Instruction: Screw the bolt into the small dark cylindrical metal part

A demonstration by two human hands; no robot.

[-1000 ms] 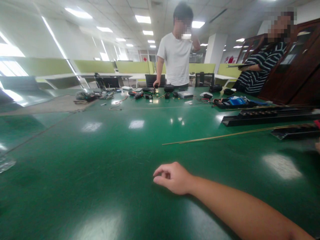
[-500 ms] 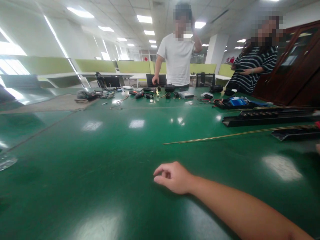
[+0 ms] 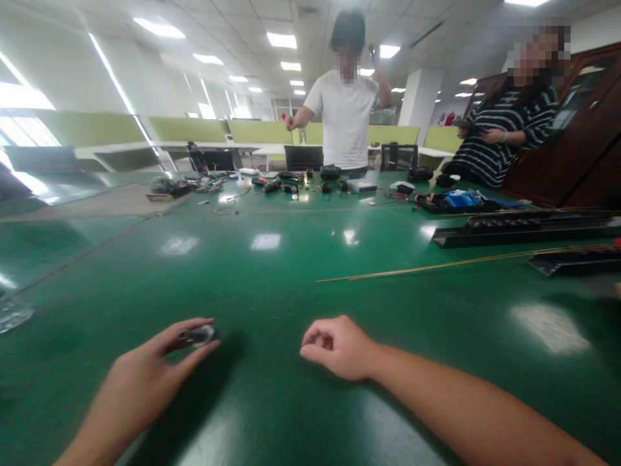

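Observation:
My left hand (image 3: pixel 150 369) is above the green table at the lower left, its thumb and fingers closed around a small dark-grey piece (image 3: pixel 204 334) with a pale round end. What kind of piece it is, I cannot make out. Resting on the table right of it is my right hand (image 3: pixel 342 349), its fingers loosely curled and the thumb close to the index fingertip. Nothing shows between them. Beyond the right hand, two or so thin brass-coloured rods (image 3: pixel 412 269) lie on the green tabletop (image 3: pixel 233 272), apart from the hand.
Black metal rails (image 3: pixel 514 233) lie at the right, with a blue-topped pile (image 3: pixel 463 198) behind. Tools and small electronic parts line the far edge near a silver box (image 3: pixel 361 186). Two people stand behind the table. Clear plastic (image 3: pixel 14 317) sits at the left edge.
My left hand has come into view from the lower left, holding the small piece. My right hand has barely moved. The person in white has raised a hand holding something red.

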